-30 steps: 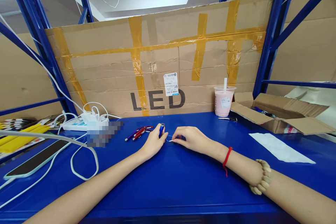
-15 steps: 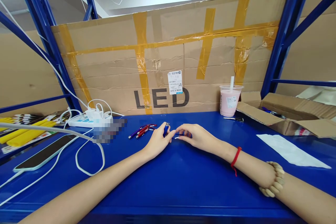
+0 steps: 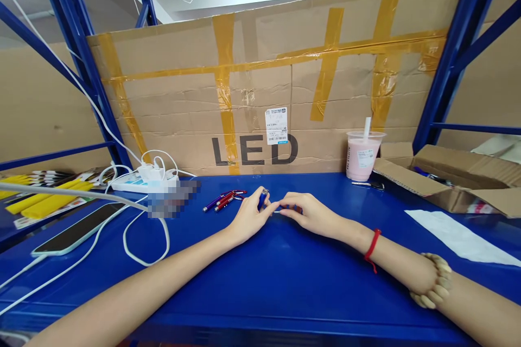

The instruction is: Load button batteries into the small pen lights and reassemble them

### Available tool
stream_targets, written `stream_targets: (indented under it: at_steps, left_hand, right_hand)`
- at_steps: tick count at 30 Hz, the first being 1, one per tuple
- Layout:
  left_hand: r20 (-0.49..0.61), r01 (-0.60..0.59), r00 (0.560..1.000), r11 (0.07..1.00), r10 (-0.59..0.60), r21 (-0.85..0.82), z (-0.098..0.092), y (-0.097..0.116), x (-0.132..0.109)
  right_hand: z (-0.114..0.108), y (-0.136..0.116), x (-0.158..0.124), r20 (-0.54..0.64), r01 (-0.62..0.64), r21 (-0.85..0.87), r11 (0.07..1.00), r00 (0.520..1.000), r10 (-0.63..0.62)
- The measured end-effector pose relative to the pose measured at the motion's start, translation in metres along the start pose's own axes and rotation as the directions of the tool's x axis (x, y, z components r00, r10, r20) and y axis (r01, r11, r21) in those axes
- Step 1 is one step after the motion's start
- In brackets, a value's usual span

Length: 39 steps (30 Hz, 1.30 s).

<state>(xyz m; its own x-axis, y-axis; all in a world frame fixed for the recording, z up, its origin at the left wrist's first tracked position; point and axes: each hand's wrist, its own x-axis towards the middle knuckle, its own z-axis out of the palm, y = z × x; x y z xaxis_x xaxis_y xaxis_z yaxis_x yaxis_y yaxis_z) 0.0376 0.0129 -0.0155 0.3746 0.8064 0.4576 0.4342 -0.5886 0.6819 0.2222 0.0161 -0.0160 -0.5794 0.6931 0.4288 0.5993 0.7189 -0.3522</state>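
Over the middle of the blue tabletop (image 3: 260, 293), my left hand (image 3: 250, 218) is closed around a shiny small blue tube with a silver end (image 3: 262, 199), mostly covered by the fingers. Touching or nearly touching it, my right hand (image 3: 311, 213) pinches a thin pale piece (image 3: 277, 211) between thumb and fingers; its kind is too small to make out. Left of my left hand lie a purple keychain flashlight (image 3: 215, 201) and red ones (image 3: 226, 200), slim metal tubes with silver tips and clips.
A pink drink cup (image 3: 362, 156) stands at the back right, by an open cardboard box (image 3: 437, 195) and white paper (image 3: 462, 237). On the left are a phone (image 3: 77, 230), white cables and a power strip (image 3: 130, 182). Behind rises a large cardboard panel (image 3: 171, 108).
The view has shifted slightly, so everything sits a little further right. My right fingertips have come closer to my left ones, around the thin piece. Both hands keep their holds.
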Motion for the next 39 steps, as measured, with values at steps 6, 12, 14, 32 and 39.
stream_targets:
  at_steps: [6, 12, 14, 32, 39]
  left_hand:
    - [0.05, 0.035, 0.998, 0.993, -0.029, -0.113, 0.001, -0.002, 0.001]
    - [0.115, 0.076, 0.992, 0.975, -0.053, -0.208, 0.0, -0.004, 0.002]
    - [0.144, 0.093, 0.988, 0.968, -0.06, -0.233, 0.0, -0.004, 0.002]
    - [0.062, -0.013, 0.998, 0.982, 0.025, -0.191, 0.0, -0.005, 0.001]
    - [0.074, 0.024, 0.997, 0.971, -0.006, -0.239, -0.001, -0.001, -0.001]
  right_hand:
    - [-0.005, -0.008, -0.002, 0.069, 0.039, -0.139, 0.989, 0.997, -0.03]
    - [-0.006, -0.017, -0.002, 0.177, 0.126, -0.287, 0.95, 0.981, -0.077]
    - [-0.006, -0.02, -0.003, 0.191, 0.109, -0.291, 0.95, 0.98, -0.054]
    - [0.006, -0.018, 0.001, -0.022, 0.08, -0.157, 0.984, 0.996, -0.085]
    - [0.006, -0.015, 0.002, -0.077, 0.087, -0.212, 0.973, 0.991, -0.106]
